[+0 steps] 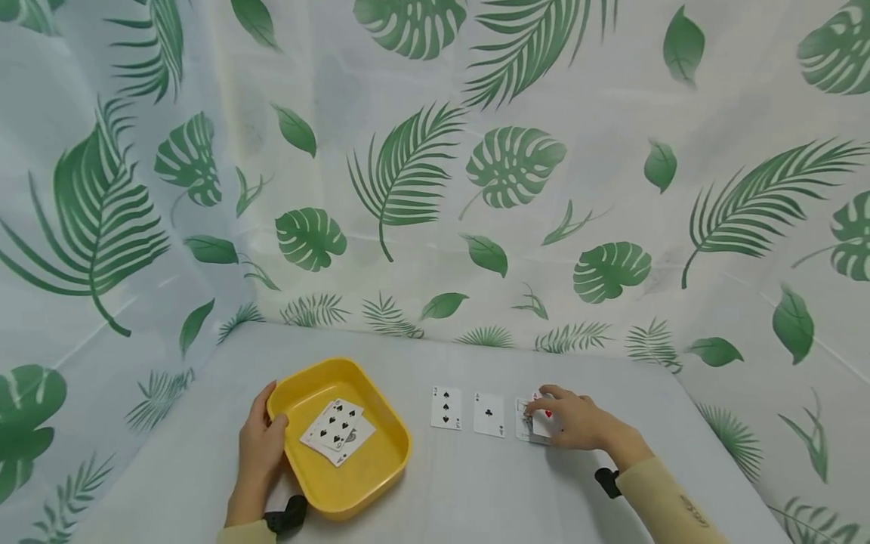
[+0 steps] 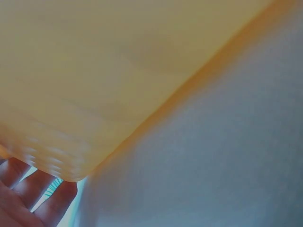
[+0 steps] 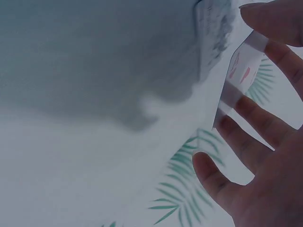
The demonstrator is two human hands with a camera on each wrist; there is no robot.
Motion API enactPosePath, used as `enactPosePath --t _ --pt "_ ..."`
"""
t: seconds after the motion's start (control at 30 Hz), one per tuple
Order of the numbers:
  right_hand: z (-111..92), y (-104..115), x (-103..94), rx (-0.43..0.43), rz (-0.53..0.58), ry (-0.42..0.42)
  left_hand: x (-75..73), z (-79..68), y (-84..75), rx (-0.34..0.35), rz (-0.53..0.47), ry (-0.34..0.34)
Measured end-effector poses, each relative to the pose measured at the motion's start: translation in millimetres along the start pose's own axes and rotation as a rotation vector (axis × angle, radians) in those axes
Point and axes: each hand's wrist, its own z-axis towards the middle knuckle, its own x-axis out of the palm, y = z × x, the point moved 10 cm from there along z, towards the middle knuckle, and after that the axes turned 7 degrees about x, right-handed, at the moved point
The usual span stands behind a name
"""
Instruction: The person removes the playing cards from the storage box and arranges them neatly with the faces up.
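Observation:
My left hand point(image 1: 260, 446) grips the left rim of a yellow plastic basin point(image 1: 340, 506), thumb over the edge. In the left wrist view, its fingers point(image 2: 57, 201) lie against the basin's ridged outer wall. Inside the basin, a spade playing card point(image 1: 337, 425) with several pips overlaps another card point(image 1: 353, 446). On the right, my right hand point(image 1: 584, 423) holds a playing card with a red heart point(image 1: 542, 425) between thumb and fingers. The right wrist view shows this heart card point(image 3: 241, 71) tilted, raised over a face card point(image 1: 522, 423) lying on the table.
Left of the face card, a three of spades point(image 1: 445, 408) and an ace of clubs point(image 1: 488, 414) lie face up in a row on the white-covered table point(image 1: 476, 491). A leaf-printed curtain point(image 1: 421, 287) closes off the back and sides.

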Motion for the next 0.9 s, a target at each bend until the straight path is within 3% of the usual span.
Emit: enactPosePath --t 0.33,0.7,0.9 --pt "-9 -36 13.0 0.105 0.000 0.062 -0.6 -1.9 -0.3 -0.018 -0.012 0.009" --pt "-14 -59 22.2 0.165 -0.004 0.102 2.0 -3.4 -0.2 -0.006 -0.026 0.005" --pt "-16 -60 21.0 0.174 0.020 0.118 0.6 -3.8 0.0 -0.010 -0.023 0.003"
